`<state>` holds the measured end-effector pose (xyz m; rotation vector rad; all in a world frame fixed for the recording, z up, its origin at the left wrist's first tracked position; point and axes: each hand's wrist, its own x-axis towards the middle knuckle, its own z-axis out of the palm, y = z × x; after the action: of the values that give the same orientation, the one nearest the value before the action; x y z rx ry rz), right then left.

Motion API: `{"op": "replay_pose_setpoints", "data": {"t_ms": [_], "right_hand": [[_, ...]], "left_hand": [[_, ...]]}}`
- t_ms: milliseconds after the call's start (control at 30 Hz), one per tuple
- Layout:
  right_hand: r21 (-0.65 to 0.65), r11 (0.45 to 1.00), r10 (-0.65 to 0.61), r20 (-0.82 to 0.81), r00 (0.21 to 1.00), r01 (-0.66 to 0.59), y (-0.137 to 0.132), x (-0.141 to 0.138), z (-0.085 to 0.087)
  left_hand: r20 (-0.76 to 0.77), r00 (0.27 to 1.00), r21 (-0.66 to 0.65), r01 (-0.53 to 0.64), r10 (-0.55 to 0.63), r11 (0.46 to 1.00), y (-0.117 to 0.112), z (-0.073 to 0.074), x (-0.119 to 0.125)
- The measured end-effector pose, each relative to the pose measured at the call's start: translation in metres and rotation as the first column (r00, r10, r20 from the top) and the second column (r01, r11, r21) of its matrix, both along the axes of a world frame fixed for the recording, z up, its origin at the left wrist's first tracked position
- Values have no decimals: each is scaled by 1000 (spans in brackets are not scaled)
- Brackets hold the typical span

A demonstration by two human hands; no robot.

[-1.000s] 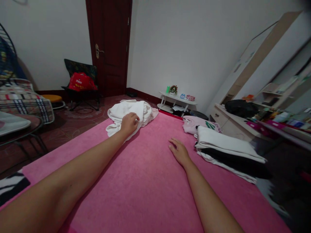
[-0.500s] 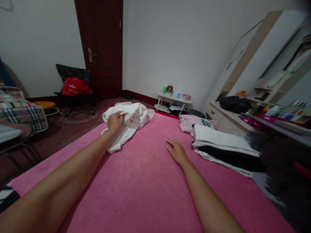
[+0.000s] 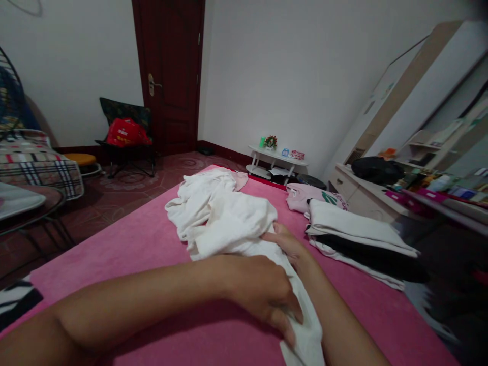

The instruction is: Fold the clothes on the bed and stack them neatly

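A crumpled white garment (image 3: 224, 213) lies stretched across the pink bed cover (image 3: 125, 244), from the far edge down toward me. My left hand (image 3: 263, 292) reaches across my body and is closed on the near end of the white garment. My right hand (image 3: 287, 244) lies partly under the same cloth, thumb and fingers touching it near its middle; its grip is mostly hidden.
A stack of folded clothes (image 3: 354, 236), white over black, with a pink top (image 3: 308, 195) behind, lies on the bed's right. A dresser (image 3: 366, 190) with clutter stands right. A low white table (image 3: 276, 157), dark door (image 3: 171, 76) and chair with a red bag (image 3: 125, 132) stand beyond.
My left hand pulled the white garment from the bed's far edge toward me and across to the right. My right hand, earlier flat on the cover, now touches the cloth.
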<state>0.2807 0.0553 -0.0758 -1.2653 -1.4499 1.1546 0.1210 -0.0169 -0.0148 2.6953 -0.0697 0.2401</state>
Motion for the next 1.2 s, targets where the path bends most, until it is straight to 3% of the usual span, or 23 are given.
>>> {"op": "replay_pose_setpoints", "data": {"t_ms": [67,167,200,267,367,400,467,500,567,633,700,767,833,967,1067,1133,1200], "right_hand": [[-127,992,-38,-159,987,18,-1,9,8],[-89,938,-347,-244,906,335,7,45,17],[-57,890,-452,-253,855,453,12,60,18],[17,758,-626,-262,734,652,19,89,18],[143,596,-752,-246,612,790,25,115,19],[216,554,-775,-220,593,804,24,116,21],[431,490,-803,-113,584,757,22,109,28],[542,485,-805,-30,593,686,20,102,32],[656,576,-736,157,658,488,15,81,37],[610,734,-563,301,770,298,12,58,33],[523,841,-391,405,826,141,9,37,20],[444,895,-292,536,792,30,7,23,2],[378,925,-251,654,714,-21,7,16,-13],[293,953,-184,766,616,-79,10,17,-21],[342,939,-277,690,669,36,13,26,-12],[444,870,-449,540,712,213,13,34,-1],[504,763,-602,325,730,405,12,41,10]], "left_hand": [[14,999,-6,-35,35,999,2,5,-5],[179,936,7,-308,302,951,29,12,-18],[234,885,28,-421,403,907,42,13,-23],[335,740,81,-639,583,765,69,12,-35],[409,493,49,-852,768,521,108,0,-54],[378,444,3,-878,812,478,119,-5,-60],[260,408,-110,-888,875,447,136,-16,-71],[197,413,-165,-880,889,446,142,-21,-76],[108,435,-252,-858,894,448,150,-28,-82],[69,467,-288,-837,882,465,153,-31,-85],[60,503,-289,-818,862,497,152,-31,-86],[65,515,-283,-812,855,511,151,-29,-86],[81,481,-274,-831,873,484,154,-28,-87],[151,359,-252,-887,921,387,165,-37,-93],[148,327,-376,-854,933,359,175,-49,-98],[139,309,-498,-799,941,336,179,-57,-101],[134,297,-579,-751,945,318,183,-64,-103]]}}
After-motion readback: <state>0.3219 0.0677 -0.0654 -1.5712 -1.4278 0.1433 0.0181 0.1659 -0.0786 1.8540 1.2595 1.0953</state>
